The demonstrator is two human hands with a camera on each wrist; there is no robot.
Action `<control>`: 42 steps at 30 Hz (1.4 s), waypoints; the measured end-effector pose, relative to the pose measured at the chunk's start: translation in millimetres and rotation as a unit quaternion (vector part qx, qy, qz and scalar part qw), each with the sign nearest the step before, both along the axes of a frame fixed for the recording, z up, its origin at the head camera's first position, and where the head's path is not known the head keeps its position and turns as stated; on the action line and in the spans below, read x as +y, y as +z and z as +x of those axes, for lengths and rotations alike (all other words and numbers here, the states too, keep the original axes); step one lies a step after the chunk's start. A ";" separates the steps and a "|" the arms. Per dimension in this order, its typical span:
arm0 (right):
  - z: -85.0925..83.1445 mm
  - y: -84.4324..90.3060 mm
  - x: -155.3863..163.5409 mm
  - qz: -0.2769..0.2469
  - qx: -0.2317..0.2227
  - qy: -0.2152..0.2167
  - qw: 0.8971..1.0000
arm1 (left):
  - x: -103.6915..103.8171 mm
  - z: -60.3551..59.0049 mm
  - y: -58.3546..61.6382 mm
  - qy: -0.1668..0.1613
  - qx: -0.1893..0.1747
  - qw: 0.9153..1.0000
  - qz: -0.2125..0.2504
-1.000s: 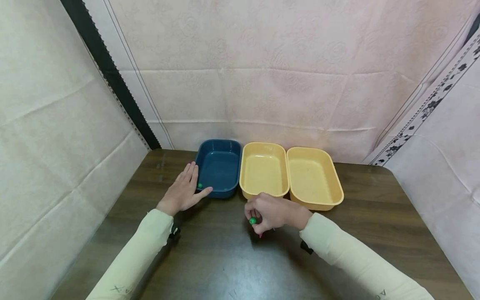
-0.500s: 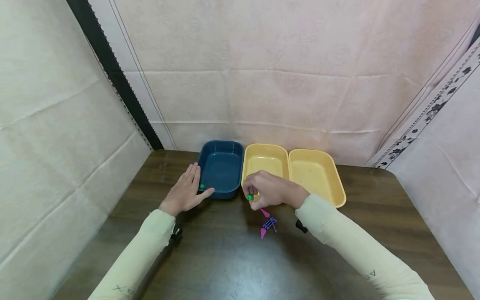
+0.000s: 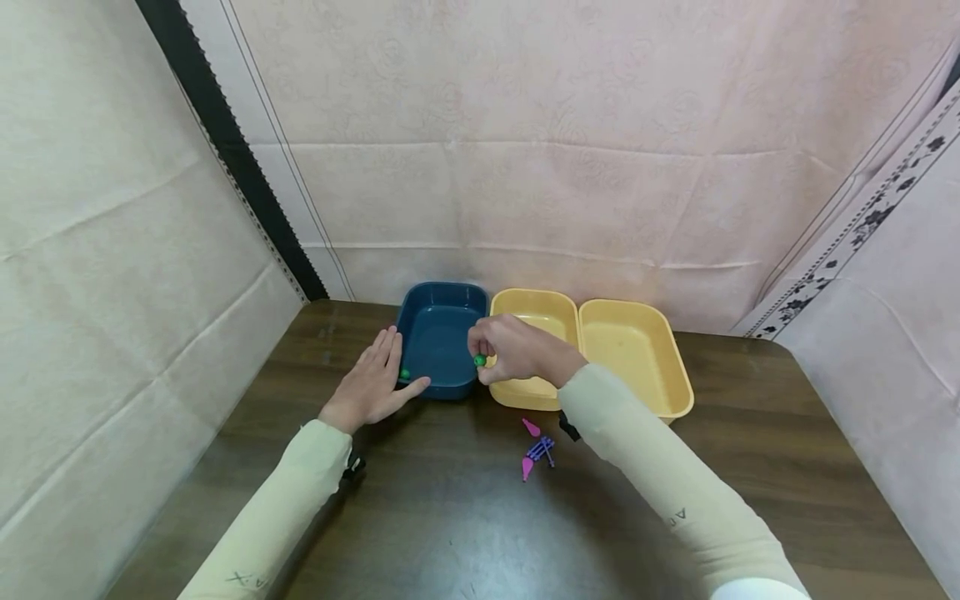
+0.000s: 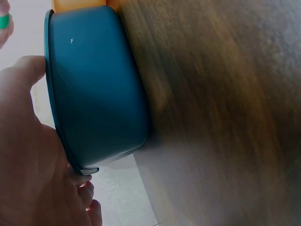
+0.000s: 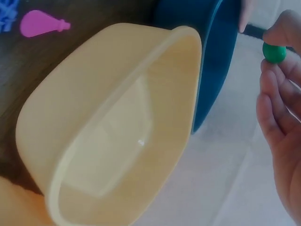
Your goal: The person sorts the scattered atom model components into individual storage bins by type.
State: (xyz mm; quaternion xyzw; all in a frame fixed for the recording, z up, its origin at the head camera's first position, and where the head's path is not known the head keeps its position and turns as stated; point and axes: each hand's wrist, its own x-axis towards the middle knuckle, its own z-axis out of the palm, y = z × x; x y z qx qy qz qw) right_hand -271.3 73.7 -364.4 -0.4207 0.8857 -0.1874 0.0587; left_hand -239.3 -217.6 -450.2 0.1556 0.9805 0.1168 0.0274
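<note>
The right hand [image 3: 517, 350] pinches a small green ball [image 5: 274, 52] between thumb and fingertips. It hangs over the left side of the middle yellow bin, close to the rim of the dark blue bin [image 3: 450, 388]. My left hand [image 3: 363, 385] rests at the blue bin's near left corner. Its fingers lie fairly straight along the left rim, and the thumb touches the front edge. Inside that bin, by the left hand, lies another green ball [image 3: 405, 374]. The middle yellow bin [image 3: 525, 396] is partly covered by the right hand.
A second yellow bin [image 3: 637, 358] stands at the right end of the row. In front of the bins, on the dark wooden table [image 3: 420, 517], lie pink teardrop-shaped pieces [image 3: 527, 468] and a small cluster of blue-purple sticks [image 3: 538, 449]. Pale cloth [image 3: 525, 192] hangs behind.
The right hand has risen from the table with the green ball and moved forward and left toward the blue bin. The pink and purple pieces have come into sight. The left hand stays put.
</note>
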 end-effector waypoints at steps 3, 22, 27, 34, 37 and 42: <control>-6.5 -3.2 -4.1 0.003 0.004 -0.017 1.000 | 0.2 0.4 0.7 0.000 -0.001 1.000 0.001; -18.3 -17.9 -15.9 -0.003 0.094 -0.044 0.995 | 1.1 -0.8 -0.2 -0.004 -0.001 1.000 0.000; -6.8 -5.3 -6.6 -0.008 0.090 -0.042 0.995 | -0.1 -1.7 -1.3 -0.002 0.002 1.000 -0.004; 21.7 4.0 20.3 -0.005 0.075 -0.041 0.996 | 0.9 -2.2 -1.4 -0.003 0.002 1.000 -0.005; 35.7 6.1 33.7 0.002 0.081 -0.039 0.996 | 1.4 -1.8 -0.1 -0.003 -0.002 1.000 -0.005; 57.6 4.1 55.8 0.008 0.077 -0.045 0.996 | 1.1 -0.8 1.6 -0.001 -0.002 1.000 -0.005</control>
